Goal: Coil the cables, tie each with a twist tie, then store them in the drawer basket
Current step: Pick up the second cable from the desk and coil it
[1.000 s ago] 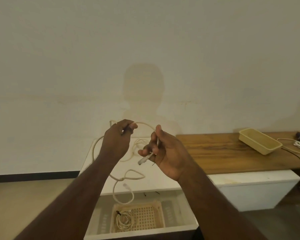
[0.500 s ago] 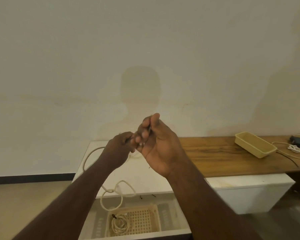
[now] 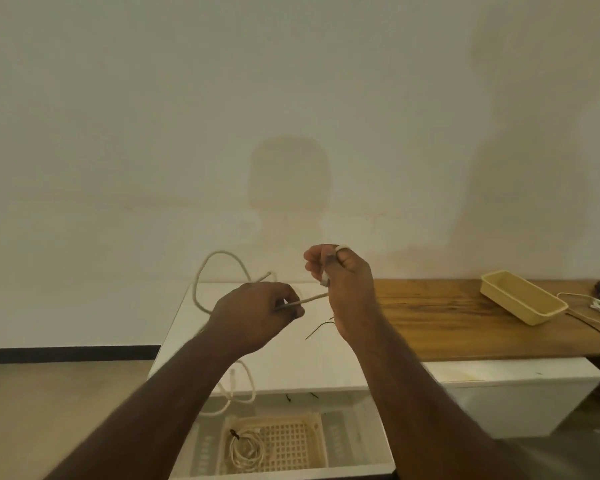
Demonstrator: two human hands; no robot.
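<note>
Coiling step, mid-frame: left hand (image 3: 257, 315) pinching cream cable (image 3: 201, 271), right hand (image 3: 340, 282) gripping its plug end. Next, probably: another loop gathered rightward.

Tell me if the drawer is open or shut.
Open: the drawer is pulled out, showing the basket holding one tied cable coil.
</note>
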